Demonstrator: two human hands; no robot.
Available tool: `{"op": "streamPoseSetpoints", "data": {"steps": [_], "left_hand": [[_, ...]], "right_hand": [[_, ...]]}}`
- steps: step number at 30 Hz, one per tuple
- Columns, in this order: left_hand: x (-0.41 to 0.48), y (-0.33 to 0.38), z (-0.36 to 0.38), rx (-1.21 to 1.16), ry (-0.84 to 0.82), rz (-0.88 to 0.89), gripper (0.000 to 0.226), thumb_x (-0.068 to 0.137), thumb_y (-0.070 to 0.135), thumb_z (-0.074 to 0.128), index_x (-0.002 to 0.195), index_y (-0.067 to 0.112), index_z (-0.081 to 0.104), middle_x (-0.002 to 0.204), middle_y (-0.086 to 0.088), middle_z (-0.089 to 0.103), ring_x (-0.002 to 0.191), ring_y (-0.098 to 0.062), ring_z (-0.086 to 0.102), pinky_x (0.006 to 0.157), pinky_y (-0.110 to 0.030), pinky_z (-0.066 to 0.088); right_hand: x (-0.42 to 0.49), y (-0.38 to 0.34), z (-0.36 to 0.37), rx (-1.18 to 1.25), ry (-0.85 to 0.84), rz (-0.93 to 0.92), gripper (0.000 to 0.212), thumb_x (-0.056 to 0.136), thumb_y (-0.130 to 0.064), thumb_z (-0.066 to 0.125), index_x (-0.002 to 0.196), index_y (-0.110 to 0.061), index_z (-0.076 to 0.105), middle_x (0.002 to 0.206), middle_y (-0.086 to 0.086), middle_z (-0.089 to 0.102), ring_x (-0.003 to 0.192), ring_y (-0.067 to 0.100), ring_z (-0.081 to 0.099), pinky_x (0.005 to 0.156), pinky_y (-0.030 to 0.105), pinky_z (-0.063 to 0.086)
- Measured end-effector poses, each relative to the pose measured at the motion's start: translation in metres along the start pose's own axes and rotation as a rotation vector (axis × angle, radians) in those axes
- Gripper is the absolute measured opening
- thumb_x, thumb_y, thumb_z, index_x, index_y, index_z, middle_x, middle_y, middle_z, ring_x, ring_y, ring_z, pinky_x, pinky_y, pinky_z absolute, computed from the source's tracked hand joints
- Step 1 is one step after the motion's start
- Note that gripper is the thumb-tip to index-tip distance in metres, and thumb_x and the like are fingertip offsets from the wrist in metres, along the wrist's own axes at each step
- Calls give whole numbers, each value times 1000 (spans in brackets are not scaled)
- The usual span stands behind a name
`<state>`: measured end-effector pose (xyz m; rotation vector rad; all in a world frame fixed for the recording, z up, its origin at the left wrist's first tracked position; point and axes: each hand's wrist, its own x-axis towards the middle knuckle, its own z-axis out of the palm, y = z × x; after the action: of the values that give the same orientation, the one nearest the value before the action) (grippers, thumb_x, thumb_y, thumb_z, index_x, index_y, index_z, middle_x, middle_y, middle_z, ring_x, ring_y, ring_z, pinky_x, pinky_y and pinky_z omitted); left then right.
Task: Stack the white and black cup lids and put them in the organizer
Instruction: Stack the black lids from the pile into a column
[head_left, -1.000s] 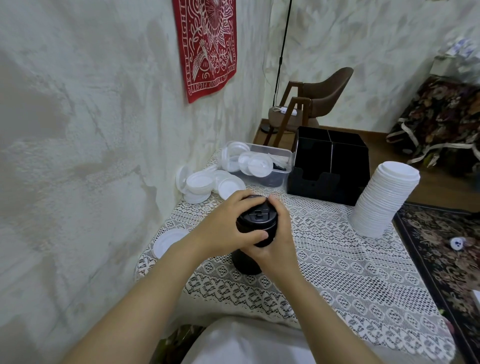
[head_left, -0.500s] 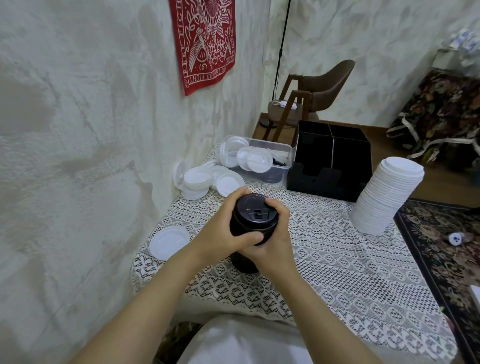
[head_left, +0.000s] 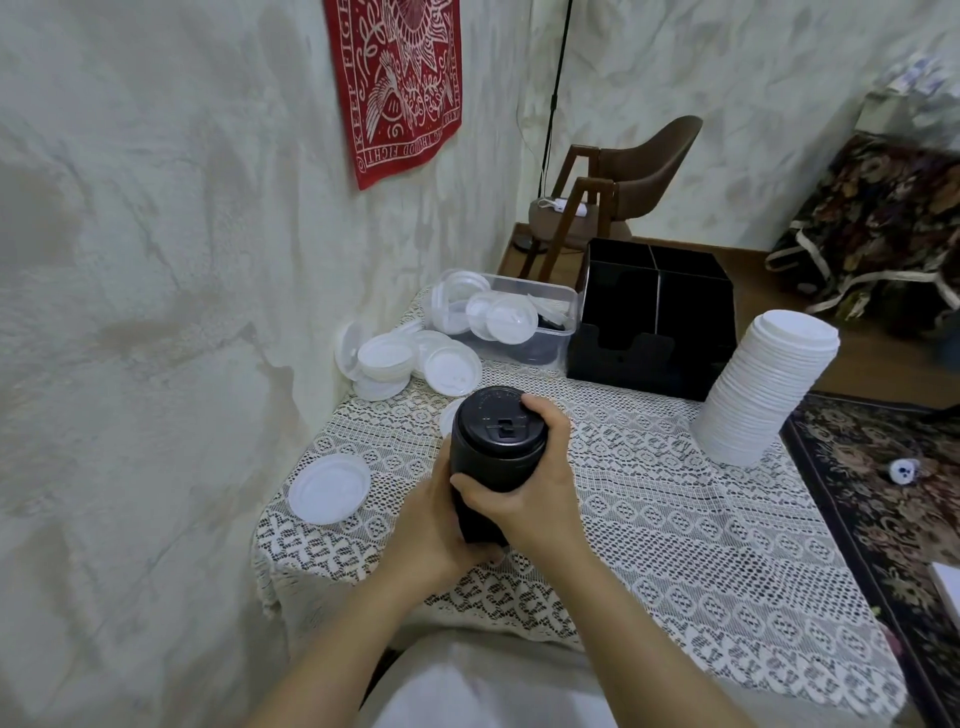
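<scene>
Held the black lid stack (head_left: 496, 447) over the near tabletop (head_left: 675, 519), right hand (head_left: 530, 499) grip curled round its upper half, left hand (head_left: 431, 525) grip wrapped round its base, well apart from the organizer (head_left: 654, 322) at the far side

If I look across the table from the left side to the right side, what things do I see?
Lone white lid → black lid stack → black organizer → tall white lid stack.
</scene>
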<state>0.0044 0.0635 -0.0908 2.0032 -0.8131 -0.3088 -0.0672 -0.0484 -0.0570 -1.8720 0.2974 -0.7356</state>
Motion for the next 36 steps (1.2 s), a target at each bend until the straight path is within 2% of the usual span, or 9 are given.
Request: {"op": "streamPoseSetpoints", "data": {"steps": [7, 11, 15, 19, 22, 24, 25, 29, 36], "left_hand": [[3, 0, 4, 32, 44, -31, 97, 50, 32, 86, 131, 40, 34, 105, 19, 62, 96, -1, 62, 79, -30, 58], [8, 10, 5, 52, -20, -40, 96, 59, 28, 86, 133, 38, 24, 105, 25, 54, 92, 4, 58, 73, -13, 49], [21, 22, 13, 26, -53, -55, 83, 65, 15, 84, 128, 33, 33, 98, 27, 52, 84, 12, 51, 64, -3, 42], [41, 35, 26, 12, -94, -73, 73, 63, 17, 85, 115, 38, 38, 99, 22, 57, 96, -4, 59, 73, -14, 49], [59, 50, 38, -3, -132, -53, 67, 66, 13, 83, 110, 34, 38, 94, 20, 56, 86, -2, 57, 60, -10, 44], [73, 58, 48, -10, -146, -46, 62, 69, 12, 81, 110, 31, 39, 94, 14, 59, 80, -7, 62, 54, -14, 48], [79, 63, 53, -13, -154, -42, 61, 69, 11, 80, 110, 31, 39, 94, 13, 59, 80, -8, 62, 56, -17, 51], [104, 77, 74, 4, -189, -16, 68, 67, 15, 82, 118, 31, 39, 103, 11, 59, 99, -17, 59, 83, -36, 53], [151, 81, 104, 37, -287, -3, 73, 68, 18, 82, 120, 33, 34, 105, 12, 57, 96, -15, 56, 80, -35, 52]], "right_hand": [[2, -2, -2, 14, -15, -16, 95, 62, -21, 90, 116, -66, 27, 125, -27, 47, 115, -6, 51, 93, 10, 42], [6, -6, -9, 39, 0, -28, 92, 61, -22, 90, 121, -59, 31, 126, -27, 47, 116, -7, 49, 93, 8, 41], [15, -8, -23, 38, 24, -60, 90, 59, -28, 89, 124, -52, 32, 126, -28, 45, 119, -6, 48, 95, 9, 40], [28, -5, -45, 19, 72, -71, 92, 62, -19, 91, 124, -53, 32, 129, -19, 48, 118, -2, 51, 96, 15, 44], [41, 0, -64, 8, 119, -72, 92, 63, -13, 90, 124, -50, 32, 123, -26, 47, 113, -10, 51, 91, 9, 43], [50, 5, -77, -6, 144, -72, 91, 63, -12, 90, 124, -48, 32, 120, -31, 46, 109, -16, 49, 87, 5, 41], [55, 8, -84, -13, 153, -73, 91, 64, -11, 90, 125, -46, 32, 119, -33, 44, 107, -19, 48, 87, 4, 41], [76, 24, -107, -39, 195, -71, 90, 64, -10, 89, 129, -36, 33, 118, -33, 42, 106, -20, 48, 87, 2, 40], [107, 57, -134, -76, 241, -71, 87, 66, -10, 88, 129, -33, 33, 119, -31, 41, 106, -21, 46, 87, 2, 38]]}}
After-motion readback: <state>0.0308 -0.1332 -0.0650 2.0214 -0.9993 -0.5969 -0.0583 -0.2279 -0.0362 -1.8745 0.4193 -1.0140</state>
